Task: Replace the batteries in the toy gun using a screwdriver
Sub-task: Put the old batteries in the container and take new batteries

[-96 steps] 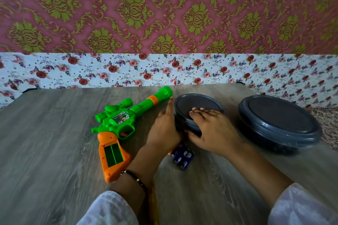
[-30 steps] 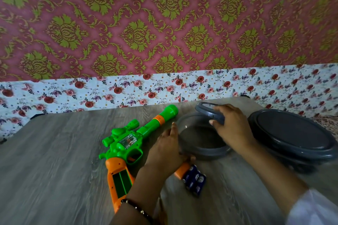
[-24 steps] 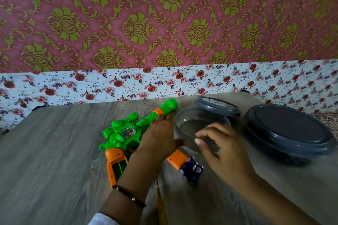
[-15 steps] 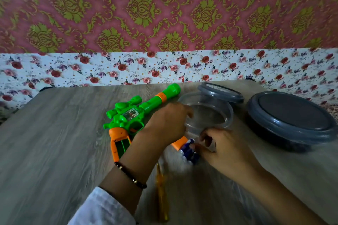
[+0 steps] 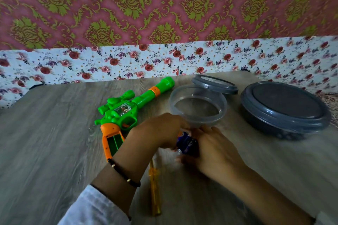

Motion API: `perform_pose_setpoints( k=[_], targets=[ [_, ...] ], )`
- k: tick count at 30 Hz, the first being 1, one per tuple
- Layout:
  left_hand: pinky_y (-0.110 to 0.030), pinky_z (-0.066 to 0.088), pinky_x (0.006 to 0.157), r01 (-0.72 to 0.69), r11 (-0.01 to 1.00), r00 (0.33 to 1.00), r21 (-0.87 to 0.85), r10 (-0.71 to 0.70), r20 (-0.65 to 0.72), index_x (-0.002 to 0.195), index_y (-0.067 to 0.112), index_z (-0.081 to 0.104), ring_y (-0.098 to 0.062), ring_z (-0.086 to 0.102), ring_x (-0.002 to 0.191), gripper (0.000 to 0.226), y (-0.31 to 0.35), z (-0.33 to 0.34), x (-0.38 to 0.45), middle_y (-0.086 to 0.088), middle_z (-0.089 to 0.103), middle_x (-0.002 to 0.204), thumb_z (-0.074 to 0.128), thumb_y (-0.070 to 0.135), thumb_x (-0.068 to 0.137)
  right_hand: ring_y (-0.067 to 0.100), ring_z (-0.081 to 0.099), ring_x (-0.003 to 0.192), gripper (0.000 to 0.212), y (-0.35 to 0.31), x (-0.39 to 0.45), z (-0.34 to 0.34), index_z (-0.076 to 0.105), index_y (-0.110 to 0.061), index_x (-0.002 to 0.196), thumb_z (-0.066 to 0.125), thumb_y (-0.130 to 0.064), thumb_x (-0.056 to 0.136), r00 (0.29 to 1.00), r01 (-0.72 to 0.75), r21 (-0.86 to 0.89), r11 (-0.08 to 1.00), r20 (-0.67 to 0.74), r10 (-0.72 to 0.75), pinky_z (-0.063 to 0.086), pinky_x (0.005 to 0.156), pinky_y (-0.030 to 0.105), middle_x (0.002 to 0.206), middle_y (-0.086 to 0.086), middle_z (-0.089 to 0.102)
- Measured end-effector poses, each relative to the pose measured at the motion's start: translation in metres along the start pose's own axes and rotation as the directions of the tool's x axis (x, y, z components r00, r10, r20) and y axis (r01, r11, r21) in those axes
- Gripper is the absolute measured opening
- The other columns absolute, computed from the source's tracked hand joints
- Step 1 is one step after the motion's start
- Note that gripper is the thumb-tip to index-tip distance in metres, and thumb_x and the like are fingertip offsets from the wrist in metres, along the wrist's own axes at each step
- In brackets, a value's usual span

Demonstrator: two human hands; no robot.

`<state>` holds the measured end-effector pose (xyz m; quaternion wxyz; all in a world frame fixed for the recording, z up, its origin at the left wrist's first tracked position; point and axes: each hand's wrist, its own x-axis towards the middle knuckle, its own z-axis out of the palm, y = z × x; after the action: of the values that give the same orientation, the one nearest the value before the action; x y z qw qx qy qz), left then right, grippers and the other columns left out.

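Observation:
The green and orange toy gun (image 5: pixel 124 113) lies on the table, and the battery slot in its orange grip is open and looks empty. Just to its right, a blue pack of batteries (image 5: pixel 186 142) is held between my two hands. My left hand (image 5: pixel 161 129) grips the pack from the left with curled fingers. My right hand (image 5: pixel 215 150) curls round it from the right. A yellow screwdriver (image 5: pixel 154 188) lies on the table under my left wrist, pointing away from me. Motion blur hides the fingertips.
A small clear container (image 5: pixel 197 107) stands open behind my hands, its grey lid (image 5: pixel 214 83) leaning on its far rim. A large grey lidded container (image 5: pixel 285 107) sits to the right. The wooden table (image 5: pixel 45 142) ends at a floral wall.
My right hand took the lid off the small container and set it behind. It then came down to the battery pack, and my left hand left the container and joined it on the pack.

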<state>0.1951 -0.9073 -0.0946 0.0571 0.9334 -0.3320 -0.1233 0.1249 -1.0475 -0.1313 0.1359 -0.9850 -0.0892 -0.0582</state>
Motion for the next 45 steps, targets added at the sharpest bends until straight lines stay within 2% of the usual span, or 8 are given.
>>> perform_pose_setpoints(
  k=[11, 14, 18, 23, 29, 34, 37, 45],
  targets=[
    [-0.043, 0.049, 0.092, -0.027, 0.999, 0.999, 0.036, 0.028, -0.042, 0.128, 0.028, 0.053, -0.023, 0.057, 0.111, 0.057, -0.003, 0.009, 0.006, -0.003, 0.061, 0.122, 0.074, 0.019, 0.076, 0.010, 0.044, 0.115, 0.062, 0.001, 0.001, 0.002, 0.046, -0.031, 0.129, 0.062, -0.058, 0.075, 0.997, -0.003, 0.024, 1.000, -0.072, 0.005, 0.037, 0.086, 0.020, 0.127, -0.009, 0.049],
    [-0.041, 0.048, 0.093, -0.026, 0.999, 0.999, 0.035, 0.027, -0.021, 0.126, 0.028, 0.056, -0.023, 0.057, 0.111, 0.057, -0.001, 0.004, 0.002, -0.002, 0.060, 0.121, 0.078, 0.023, 0.073, 0.006, 0.053, 0.105, 0.054, 0.002, 0.001, -0.006, 0.052, -0.033, 0.122, 0.067, -0.052, 0.074, 0.999, -0.022, 0.120, 0.993, -0.036, 0.026, 0.043, 0.084, 0.019, 0.119, -0.010, 0.057],
    [-0.032, 0.046, 0.089, -0.064, 0.997, 0.998, -0.038, 0.063, -0.012, 0.120, 0.028, 0.060, -0.017, 0.056, 0.108, 0.055, 0.002, -0.013, -0.010, 0.002, 0.061, 0.117, 0.081, 0.032, 0.069, -0.003, 0.052, 0.074, 0.035, 0.005, -0.002, -0.030, 0.057, -0.032, 0.091, 0.071, -0.054, 0.067, 0.993, -0.034, 0.290, 0.957, -0.096, 0.064, 0.035, 0.059, 0.013, 0.085, -0.014, 0.057],
    [-0.024, 0.047, 0.086, -0.087, 0.986, 0.987, -0.144, 0.066, -0.143, 0.121, 0.024, 0.059, -0.011, 0.059, 0.102, 0.052, 0.001, -0.049, -0.007, 0.005, 0.062, 0.110, 0.079, 0.026, 0.073, 0.001, 0.059, 0.079, 0.034, 0.024, 0.021, -0.064, 0.063, -0.027, 0.092, 0.077, -0.045, 0.066, 0.970, -0.026, 0.386, 0.922, -0.212, 0.116, 0.047, 0.065, 0.020, 0.087, -0.012, 0.064],
    [-0.029, 0.046, 0.087, -0.038, 0.998, 0.963, -0.059, 0.021, -0.268, 0.124, 0.017, 0.055, -0.020, 0.056, 0.105, 0.053, -0.010, -0.068, 0.046, -0.006, 0.059, 0.120, 0.075, 0.031, 0.078, 0.008, 0.060, 0.091, 0.041, 0.040, 0.073, -0.068, 0.062, -0.018, 0.104, 0.076, -0.039, 0.072, 0.987, -0.083, 0.281, 0.956, -0.108, 0.118, 0.048, 0.078, 0.024, 0.097, -0.008, 0.065],
    [-0.032, 0.046, 0.092, 0.009, 0.996, 0.982, 0.084, 0.007, -0.188, 0.123, 0.013, 0.058, -0.026, 0.057, 0.111, 0.049, -0.010, -0.056, 0.076, -0.009, 0.060, 0.122, 0.075, 0.020, 0.078, 0.025, 0.062, 0.098, 0.039, 0.042, 0.104, -0.045, 0.061, -0.015, 0.104, 0.071, -0.039, 0.075, 0.989, -0.134, 0.058, 0.989, 0.073, 0.129, 0.047, 0.078, 0.029, 0.103, 0.007, 0.066],
    [-0.035, 0.047, 0.087, 0.000, 0.988, 0.991, 0.156, 0.020, -0.130, 0.115, 0.013, 0.062, -0.029, 0.060, 0.108, 0.039, -0.007, -0.048, 0.086, -0.010, 0.064, 0.117, 0.073, 0.025, 0.079, 0.023, 0.062, 0.106, 0.045, 0.044, 0.113, -0.037, 0.063, -0.019, 0.113, 0.067, -0.044, 0.075, 0.983, -0.120, -0.080, 0.990, 0.128, 0.130, 0.046, 0.079, 0.026, 0.114, 0.007, 0.067],
    [-0.040, 0.039, 0.092, 0.039, 0.966, 0.996, 0.256, -0.017, -0.088, 0.118, 0.019, 0.060, -0.026, 0.056, 0.114, 0.038, -0.005, -0.033, 0.100, -0.005, 0.063, 0.121, 0.066, 0.035, 0.084, 0.022, 0.061, 0.110, 0.048, 0.050, 0.118, -0.032, 0.063, -0.020, 0.117, 0.071, -0.039, 0.073, 0.968, -0.203, -0.062, 0.977, 0.137, 0.209, 0.049, 0.089, 0.032, 0.118, 0.006, 0.066]
  ],
)
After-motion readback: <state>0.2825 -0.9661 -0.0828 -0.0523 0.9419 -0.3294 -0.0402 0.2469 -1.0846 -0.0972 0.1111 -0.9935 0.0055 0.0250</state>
